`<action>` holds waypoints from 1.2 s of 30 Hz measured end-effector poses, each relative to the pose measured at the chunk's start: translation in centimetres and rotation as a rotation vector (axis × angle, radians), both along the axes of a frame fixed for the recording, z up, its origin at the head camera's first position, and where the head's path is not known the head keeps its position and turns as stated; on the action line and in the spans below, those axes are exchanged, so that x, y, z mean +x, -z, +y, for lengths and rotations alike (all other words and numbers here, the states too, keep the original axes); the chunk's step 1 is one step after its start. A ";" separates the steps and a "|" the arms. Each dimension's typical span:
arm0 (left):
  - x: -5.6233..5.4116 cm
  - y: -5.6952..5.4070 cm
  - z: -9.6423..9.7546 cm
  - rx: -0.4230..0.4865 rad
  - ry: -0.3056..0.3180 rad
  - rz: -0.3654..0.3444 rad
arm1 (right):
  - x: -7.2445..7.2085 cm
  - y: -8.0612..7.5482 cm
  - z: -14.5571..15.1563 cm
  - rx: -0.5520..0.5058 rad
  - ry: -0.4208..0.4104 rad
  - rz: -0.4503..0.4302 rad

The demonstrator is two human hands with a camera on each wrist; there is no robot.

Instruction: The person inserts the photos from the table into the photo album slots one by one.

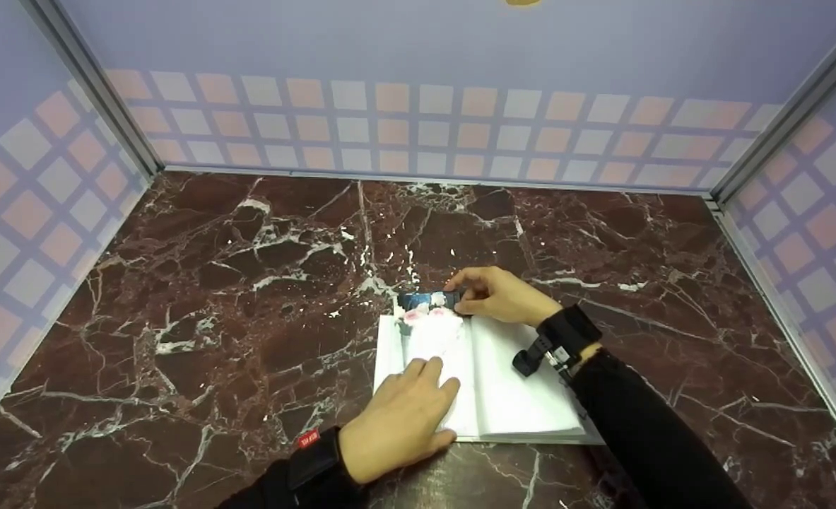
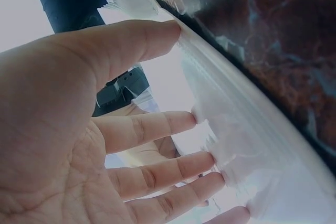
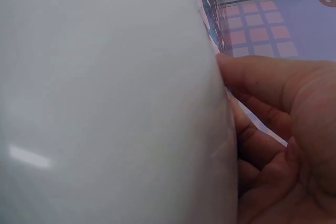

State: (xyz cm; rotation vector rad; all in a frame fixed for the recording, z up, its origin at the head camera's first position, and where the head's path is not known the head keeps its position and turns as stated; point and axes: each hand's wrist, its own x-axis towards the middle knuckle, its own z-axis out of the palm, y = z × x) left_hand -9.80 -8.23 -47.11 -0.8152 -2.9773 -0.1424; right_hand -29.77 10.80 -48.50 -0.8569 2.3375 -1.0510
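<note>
An open album (image 1: 524,396) with white, glossy sleeve-like pages lies on the marble surface. At the top of its left page, a dark blue printed card (image 1: 418,300) sticks out beyond the page edge, with pink flower shapes just below it. My right hand (image 1: 499,297) pinches the card's right end between thumb and fingers. The right wrist view shows that hand (image 3: 283,114) at the edge of a pale, shiny sheet (image 3: 115,87). My left hand (image 1: 400,417) rests on the lower left page, fingers extended; its fingertips touch the clear page (image 2: 231,129) in the left wrist view.
The dark red marble tabletop (image 1: 248,339) has white veins. Purple panels with pink and white checks (image 1: 432,99) enclose it at the back and both sides. A black band with a strap (image 1: 566,336) sits on my right wrist.
</note>
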 end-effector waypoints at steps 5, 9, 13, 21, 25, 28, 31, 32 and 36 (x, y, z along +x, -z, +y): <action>-0.1 0.0 0.0 -0.001 -0.006 -0.008 | 0.0 0.0 0.0 0.002 -0.005 0.001; 0.0 0.0 0.0 0.002 -0.006 -0.002 | -0.1 0.0 0.0 0.004 -0.016 0.003; 0.0 0.0 0.0 0.003 -0.005 0.000 | -0.1 0.0 -0.1 0.023 -0.020 0.004; 0.0 -0.1 0.0 0.003 -0.012 -0.021 | 0.1 0.0 -0.2 0.031 -0.007 0.011; 0.0 -0.2 0.1 -0.001 -0.011 -0.022 | 0.1 0.0 -0.1 0.021 -0.015 0.018; 0.0 -0.2 0.1 -0.004 -0.011 -0.025 | 0.1 0.0 -0.1 0.016 -0.022 0.015; 0.0 -0.1 0.1 -0.011 -0.012 -0.028 | 0.1 0.1 0.0 0.020 -0.030 0.020; 0.0 -0.1 0.1 -0.013 -0.013 -0.030 | 0.1 0.1 0.0 0.024 -0.033 0.023; 0.0 0.0 0.1 -0.019 -0.013 -0.030 | 0.1 0.2 0.0 0.038 -0.038 0.033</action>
